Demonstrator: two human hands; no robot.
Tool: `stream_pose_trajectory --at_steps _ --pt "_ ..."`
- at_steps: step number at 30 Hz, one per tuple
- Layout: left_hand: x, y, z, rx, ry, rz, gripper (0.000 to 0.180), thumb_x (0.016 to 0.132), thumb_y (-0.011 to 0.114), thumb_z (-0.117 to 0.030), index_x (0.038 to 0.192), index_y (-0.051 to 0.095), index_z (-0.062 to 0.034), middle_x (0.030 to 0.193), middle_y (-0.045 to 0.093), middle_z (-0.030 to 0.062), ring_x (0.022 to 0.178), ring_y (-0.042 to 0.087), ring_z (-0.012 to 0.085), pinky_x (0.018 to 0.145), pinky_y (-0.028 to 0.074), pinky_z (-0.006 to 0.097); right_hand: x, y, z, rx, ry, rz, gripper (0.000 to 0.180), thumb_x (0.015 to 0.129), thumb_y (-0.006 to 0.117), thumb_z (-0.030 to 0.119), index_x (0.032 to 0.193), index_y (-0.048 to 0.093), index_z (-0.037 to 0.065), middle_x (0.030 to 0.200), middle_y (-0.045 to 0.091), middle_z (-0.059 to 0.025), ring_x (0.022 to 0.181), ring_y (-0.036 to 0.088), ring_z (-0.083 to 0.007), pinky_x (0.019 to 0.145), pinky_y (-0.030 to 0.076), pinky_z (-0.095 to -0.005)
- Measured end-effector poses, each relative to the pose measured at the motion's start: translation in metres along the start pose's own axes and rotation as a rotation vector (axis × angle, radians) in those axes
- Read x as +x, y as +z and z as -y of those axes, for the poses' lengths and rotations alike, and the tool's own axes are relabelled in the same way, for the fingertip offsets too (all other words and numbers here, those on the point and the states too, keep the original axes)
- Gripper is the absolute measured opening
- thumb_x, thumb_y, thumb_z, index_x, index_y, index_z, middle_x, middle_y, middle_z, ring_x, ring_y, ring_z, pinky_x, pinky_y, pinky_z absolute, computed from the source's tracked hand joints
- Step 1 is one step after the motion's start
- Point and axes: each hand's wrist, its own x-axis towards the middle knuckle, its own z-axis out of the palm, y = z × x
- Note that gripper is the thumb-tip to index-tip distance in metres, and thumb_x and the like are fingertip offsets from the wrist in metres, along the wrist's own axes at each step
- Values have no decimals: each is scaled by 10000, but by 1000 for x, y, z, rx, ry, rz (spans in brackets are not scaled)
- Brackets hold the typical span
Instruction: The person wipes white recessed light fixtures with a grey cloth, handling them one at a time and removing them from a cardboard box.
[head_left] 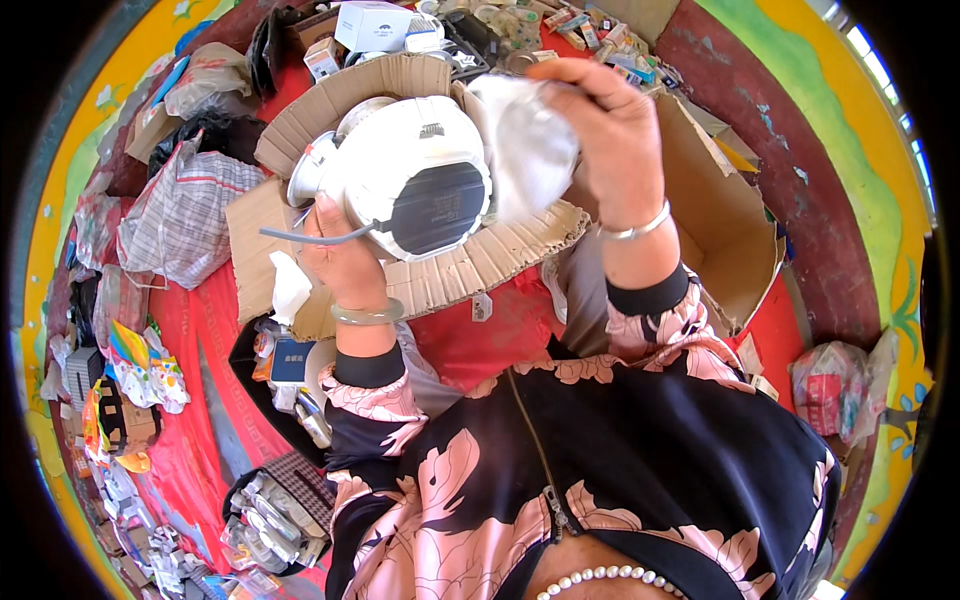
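Left hand (345,262) grips the white dome camera (410,185) from below, held up over the cardboard box (720,220). Right hand (610,125) pinches a white cloth (525,145) against its side (gray cable (310,238) dangling). Best: steady hold, short wiping strokes.

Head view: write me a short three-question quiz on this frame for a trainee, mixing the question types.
1. True or false: the left hand holds the white dome-shaped device from below.
2. What does the right hand grip? A) a white cloth B) a blue card C) a grey cable
3. What flat material lies under the device?

Key
1. True; the left hand's fingers sit at the device's lower left edge, by its grey cable.
2. A; the white cloth is pressed against the device's right side.
3. Corrugated cardboard, spread over a red cloth.
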Motion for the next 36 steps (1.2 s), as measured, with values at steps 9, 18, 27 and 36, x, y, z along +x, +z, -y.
stream_pose_trajectory --at_steps 9,18,27,36 --pt "-7 11 -10 -218 -138 79 435 961 479 -337 1096 549 70 1020 626 151 879 634 202 739 529 307 -11 24 -32 -539 -306 133 162 849 554 0 982 647 -5 975 640 -62 862 593 -137 763 465 -250" --pt "4 -1 -8 -350 -334 -14 430 967 424 -343 1150 525 33 1058 619 167 915 638 256 764 539 354 -9 3 -12 11 -25 637 241 791 554 -50 1007 661 -31 987 652 -99 902 616 -172 788 472 -271" --pt "7 -8 -6 -496 -472 26 452 960 429 -362 1206 513 9 1128 606 166 975 616 271 816 525 378 11 -11 7 348 111 197 222 817 583 -37 1031 642 -22 955 664 -70 850 626 -118 756 497 -233" --pt "2 6 -25 -291 -227 34 435 971 420 -321 1156 530 56 1059 619 162 891 639 224 751 537 323 -31 51 -17 -490 -547 260 215 812 567 -31 1011 645 0 1031 619 -118 956 591 -246 820 473 -328"
